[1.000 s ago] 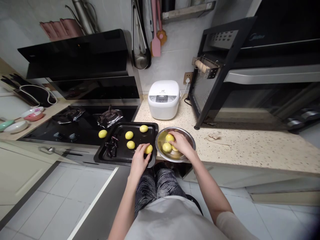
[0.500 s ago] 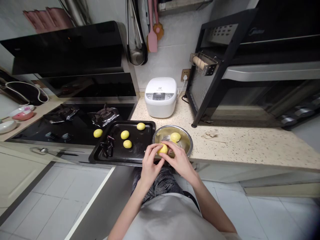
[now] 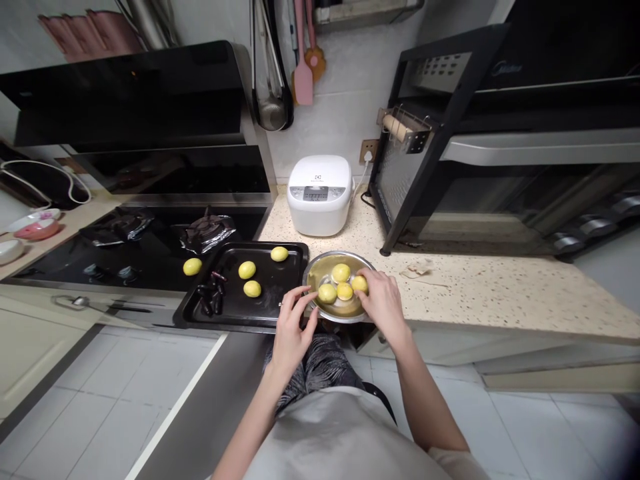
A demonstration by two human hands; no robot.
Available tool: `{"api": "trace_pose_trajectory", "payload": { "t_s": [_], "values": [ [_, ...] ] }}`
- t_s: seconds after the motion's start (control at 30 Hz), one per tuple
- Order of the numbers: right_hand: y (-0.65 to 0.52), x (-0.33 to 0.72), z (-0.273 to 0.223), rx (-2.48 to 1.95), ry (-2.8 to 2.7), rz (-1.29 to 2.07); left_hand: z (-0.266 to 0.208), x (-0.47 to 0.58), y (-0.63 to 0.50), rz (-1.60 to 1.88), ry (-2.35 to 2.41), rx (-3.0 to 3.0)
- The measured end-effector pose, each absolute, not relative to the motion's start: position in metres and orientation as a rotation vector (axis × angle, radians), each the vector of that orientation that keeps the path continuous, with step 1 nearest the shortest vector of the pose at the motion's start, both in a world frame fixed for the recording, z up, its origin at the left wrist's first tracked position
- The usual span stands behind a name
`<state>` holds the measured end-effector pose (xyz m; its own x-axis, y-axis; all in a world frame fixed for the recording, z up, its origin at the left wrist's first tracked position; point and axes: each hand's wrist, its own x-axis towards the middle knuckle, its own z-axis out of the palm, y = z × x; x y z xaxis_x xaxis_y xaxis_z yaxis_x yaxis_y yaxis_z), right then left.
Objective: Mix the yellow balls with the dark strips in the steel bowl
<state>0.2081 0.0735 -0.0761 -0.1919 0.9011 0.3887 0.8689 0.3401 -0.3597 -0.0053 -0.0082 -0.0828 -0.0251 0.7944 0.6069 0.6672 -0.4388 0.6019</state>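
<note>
R hand (image 3: 384, 300) holding lemon (image 3: 359, 285) in bowl (image 3: 321, 270); L hand (image 3: 293, 328) nr bowl

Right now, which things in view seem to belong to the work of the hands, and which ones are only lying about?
In the job, it seems:
metal bowl
four yellow fruits in it, one held by the right hand
black tray with three more

Apparently just about:
white rice cooker
hanging pink spatula
crumpled scrap on the counter
</note>
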Motion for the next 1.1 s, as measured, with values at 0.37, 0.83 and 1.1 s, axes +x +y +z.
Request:
{"api": "trace_pose_trajectory", "payload": {
  "t_s": [0.37,0.83,1.1],
  "values": [
    [0.087,0.207,-0.080,-1.545,-2.175,0.021,-0.095,-0.055,0.004,1.434,1.999,1.998],
    [0.067,0.207,-0.074,-1.356,-1.986,0.136,-0.118,-0.117,0.024,1.250,2.281,1.845],
    [0.042,0.196,-0.075,-1.174,-1.884,0.330,-0.093,-0.079,0.010,1.583,1.812,1.754]
  ]
}}
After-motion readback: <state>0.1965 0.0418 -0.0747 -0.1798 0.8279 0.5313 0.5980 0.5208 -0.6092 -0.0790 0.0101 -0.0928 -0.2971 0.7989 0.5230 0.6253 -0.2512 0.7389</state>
